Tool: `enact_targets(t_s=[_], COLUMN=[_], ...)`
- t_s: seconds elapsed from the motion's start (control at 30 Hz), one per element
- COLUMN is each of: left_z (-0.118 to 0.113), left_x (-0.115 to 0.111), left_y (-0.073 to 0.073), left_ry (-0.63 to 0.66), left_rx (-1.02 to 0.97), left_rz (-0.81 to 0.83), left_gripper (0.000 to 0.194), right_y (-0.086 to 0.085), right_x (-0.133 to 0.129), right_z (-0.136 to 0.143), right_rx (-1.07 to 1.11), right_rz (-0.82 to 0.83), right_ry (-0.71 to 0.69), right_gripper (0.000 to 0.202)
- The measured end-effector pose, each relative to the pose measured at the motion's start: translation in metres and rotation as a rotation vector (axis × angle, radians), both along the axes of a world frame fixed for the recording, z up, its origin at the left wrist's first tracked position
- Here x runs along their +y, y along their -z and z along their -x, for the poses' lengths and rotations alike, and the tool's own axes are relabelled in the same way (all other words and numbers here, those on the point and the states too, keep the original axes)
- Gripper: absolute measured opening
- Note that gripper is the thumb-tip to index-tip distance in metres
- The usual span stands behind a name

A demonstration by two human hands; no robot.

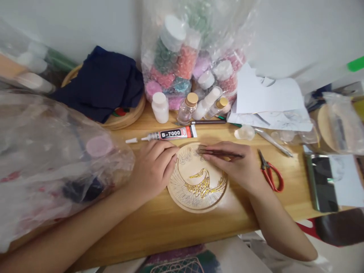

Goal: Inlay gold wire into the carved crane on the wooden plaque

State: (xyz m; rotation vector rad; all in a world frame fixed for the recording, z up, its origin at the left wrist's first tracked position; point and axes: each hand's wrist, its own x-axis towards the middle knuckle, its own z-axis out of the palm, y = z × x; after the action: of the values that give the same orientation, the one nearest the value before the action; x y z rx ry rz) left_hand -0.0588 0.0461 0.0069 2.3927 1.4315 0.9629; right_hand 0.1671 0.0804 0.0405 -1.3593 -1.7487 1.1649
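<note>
With the left hand, rests loosely curled fingers at the left edge of a round wooden plaque; with the thumb mostly hidden, cannot tell of any grip beneath. With the right hand, pinches slim dark tweezers between closed fingertips, directing the tips toward the left hand over the far part of the plaque; cannot tell of anything caught between them. Between the two hands: the plaque, flat on the tabletop, bearing a gold bird in raised line amid finely drawn strokes. Just beyond the left hand: a B-7000 glue tube on its side, near a loose white cap. Farther beyond both hands: a white bottle, a gold-capped glass bottle and a clear bag of coloured jars. Beyond and left of the left hand: dark blue cloth over a round basket. To the right of the right hand: red-handled pliers and, farther out, a phone
</note>
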Motion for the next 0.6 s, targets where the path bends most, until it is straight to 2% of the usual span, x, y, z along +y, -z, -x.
enact_targets(t_s=[0.13, 0.43, 0.6], left_z=[0.001, 0.001, 0.001], left_x=[0.0, 0.0, 0.0], left_y=[0.0, -0.001, 0.0], left_ry=[-0.006, -0.008, -0.013], left_rx=[0.0, 0.019, 0.028], left_rz=[0.008, 0.012, 0.012], left_gripper=[0.013, 0.015, 0.015], right_y=[0.001, 0.005, 0.009], right_x=[-0.001, -0.013, -0.014], right_z=[0.001, 0.016, 0.018], right_rx=[-0.04, -0.14, -0.126], right_rz=[-0.045, -0.299, -0.336], right_ry=[-0.013, -0.072, -0.065], right_gripper=[0.013, 0.009, 0.01])
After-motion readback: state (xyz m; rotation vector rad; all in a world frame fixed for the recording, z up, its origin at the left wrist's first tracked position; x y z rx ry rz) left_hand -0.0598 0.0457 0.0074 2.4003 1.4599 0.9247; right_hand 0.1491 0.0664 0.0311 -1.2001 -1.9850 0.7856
